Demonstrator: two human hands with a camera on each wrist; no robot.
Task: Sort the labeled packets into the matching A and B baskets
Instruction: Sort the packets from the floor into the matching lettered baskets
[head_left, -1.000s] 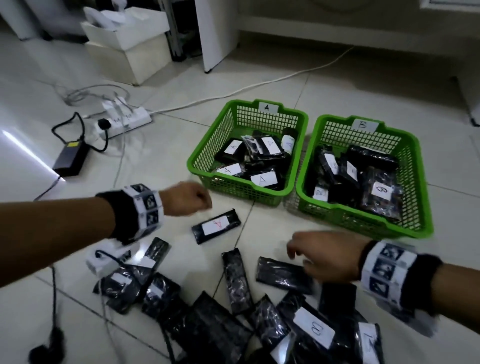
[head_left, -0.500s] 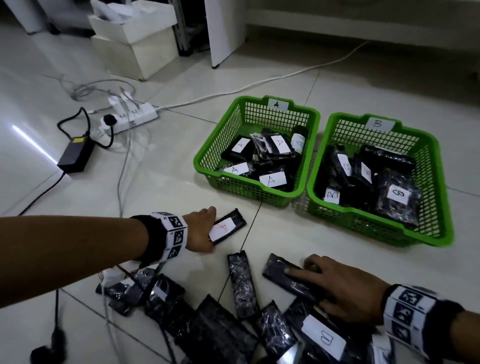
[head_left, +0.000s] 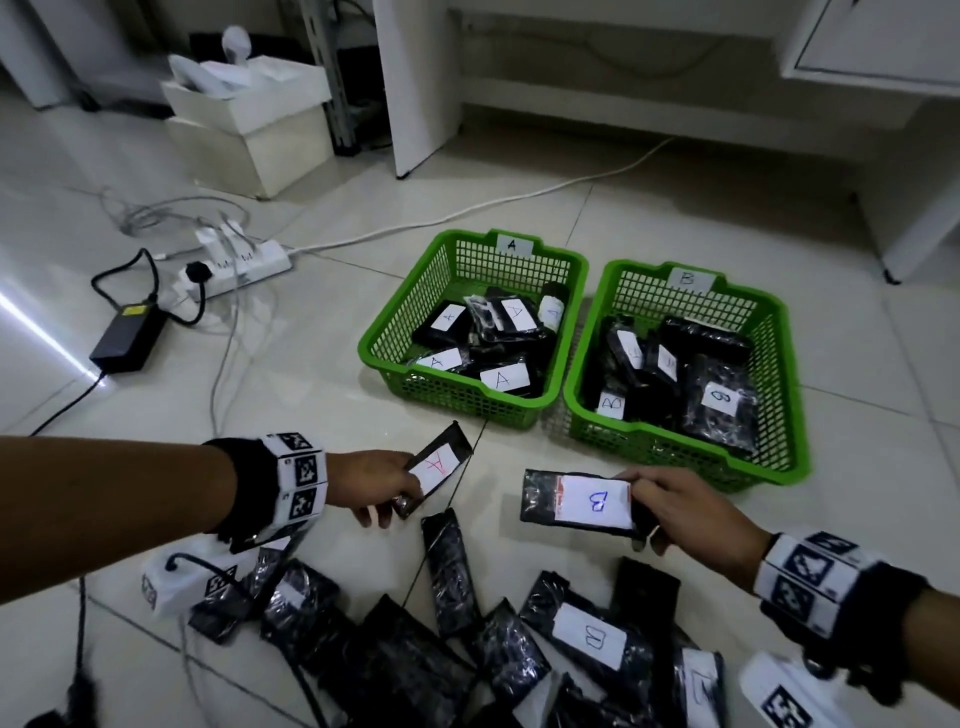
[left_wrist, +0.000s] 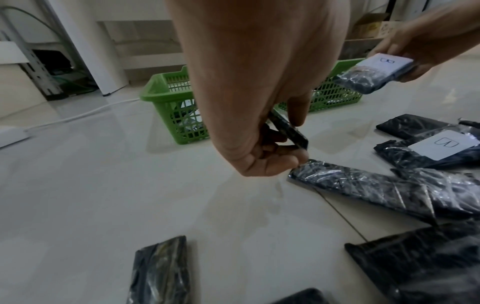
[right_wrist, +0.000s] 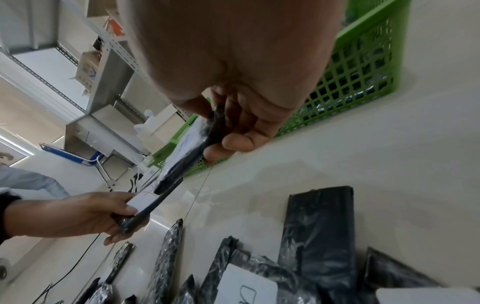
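Two green baskets stand side by side on the floor, basket A (head_left: 387, 322) on the left and basket B (head_left: 779, 364) on the right, each holding several black packets. My left hand (head_left: 387, 480) grips a black packet with a red A label (head_left: 439, 462) (left_wrist: 288, 131), lifted just off the floor in front of basket A. My right hand (head_left: 691, 512) pinches a black packet labelled B (head_left: 576, 501) (right_wrist: 192, 148) (left_wrist: 374, 72) by its right end, held in the air in front of basket B. Several more black packets (head_left: 587, 631) lie heaped on the floor below both hands.
A white power strip (head_left: 239, 262) with cables and a black power adapter (head_left: 127, 338) lie on the tiles at the left. White boxes (head_left: 249, 130) and furniture legs stand behind the baskets. A cable (head_left: 80, 639) runs along the bottom left.
My left hand has closed on the A packet and tilted it up off the floor. My right hand has picked up the packet it was touching, whose B label now shows.
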